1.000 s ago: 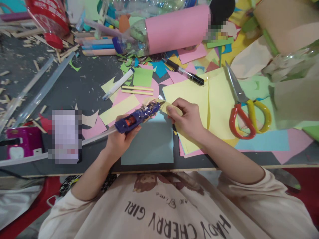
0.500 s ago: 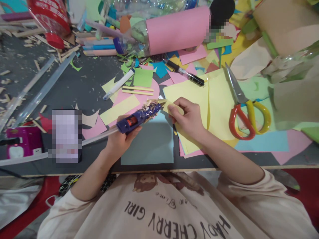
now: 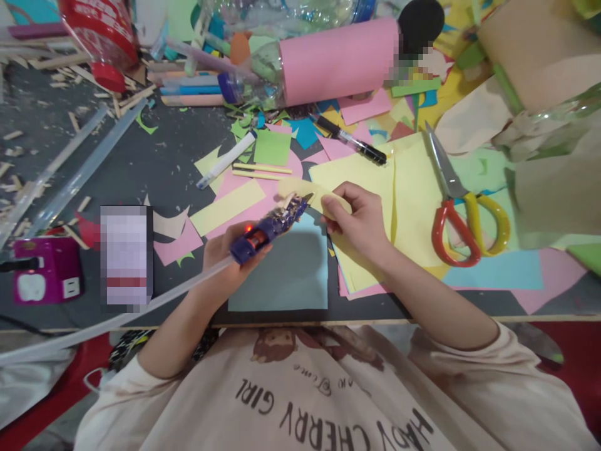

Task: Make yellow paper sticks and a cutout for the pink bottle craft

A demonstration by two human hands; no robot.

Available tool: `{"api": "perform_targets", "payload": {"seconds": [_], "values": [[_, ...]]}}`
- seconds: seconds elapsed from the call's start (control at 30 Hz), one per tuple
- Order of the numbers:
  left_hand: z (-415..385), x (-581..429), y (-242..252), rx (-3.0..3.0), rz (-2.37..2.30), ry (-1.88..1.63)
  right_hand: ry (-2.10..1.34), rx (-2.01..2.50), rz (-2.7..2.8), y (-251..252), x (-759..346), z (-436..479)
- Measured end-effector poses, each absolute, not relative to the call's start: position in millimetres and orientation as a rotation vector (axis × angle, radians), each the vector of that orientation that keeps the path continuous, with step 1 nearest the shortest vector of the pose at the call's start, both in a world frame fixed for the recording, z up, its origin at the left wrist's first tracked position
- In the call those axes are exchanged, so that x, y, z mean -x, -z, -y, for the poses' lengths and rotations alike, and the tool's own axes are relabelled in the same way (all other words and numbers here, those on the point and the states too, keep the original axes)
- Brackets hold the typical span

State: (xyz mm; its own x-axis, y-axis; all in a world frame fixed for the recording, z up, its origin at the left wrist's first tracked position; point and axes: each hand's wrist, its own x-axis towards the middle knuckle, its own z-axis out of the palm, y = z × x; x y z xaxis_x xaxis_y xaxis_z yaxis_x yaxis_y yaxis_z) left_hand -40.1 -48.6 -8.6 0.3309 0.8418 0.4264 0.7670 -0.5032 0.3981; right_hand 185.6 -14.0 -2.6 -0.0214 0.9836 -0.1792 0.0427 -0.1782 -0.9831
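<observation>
My left hand [image 3: 224,266] is closed around a purple hot glue gun [image 3: 265,232] caked with wood crumbs near its tip. A long translucent glue stick [image 3: 154,302] runs out of its back end, and a small red light glows on it. Pinched in my right hand [image 3: 357,216] is a strip of yellow paper [image 3: 313,193]. The gun's nozzle is at the strip's near edge; whether they touch I cannot tell. Below both hands lies a blue-grey sheet of paper [image 3: 286,269], and beside my right hand is a stack of yellow paper [image 3: 366,178].
Scissors [image 3: 457,200] with red and yellow handles lie at the right. A black marker [image 3: 352,139] and a white pen [image 3: 226,160] rest on scraps. A pink-wrapped bottle [image 3: 338,62] lies behind. At the left are a phone [image 3: 126,250] and a purple plug block [image 3: 47,269].
The glue gun has turned and shifted slightly right and down, its glue stick now slanting lower. More of the yellow strip shows beyond the nozzle. A red light has come into view.
</observation>
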Motion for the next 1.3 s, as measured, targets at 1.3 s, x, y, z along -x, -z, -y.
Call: {"api": "perform_targets", "payload": {"seconds": [1.3], "values": [[54.4, 43.7, 15.9, -2.354, -1.557, -0.803, -1.417, 1.327, 1.045, 3.3, -185.3, 12.4]]}}
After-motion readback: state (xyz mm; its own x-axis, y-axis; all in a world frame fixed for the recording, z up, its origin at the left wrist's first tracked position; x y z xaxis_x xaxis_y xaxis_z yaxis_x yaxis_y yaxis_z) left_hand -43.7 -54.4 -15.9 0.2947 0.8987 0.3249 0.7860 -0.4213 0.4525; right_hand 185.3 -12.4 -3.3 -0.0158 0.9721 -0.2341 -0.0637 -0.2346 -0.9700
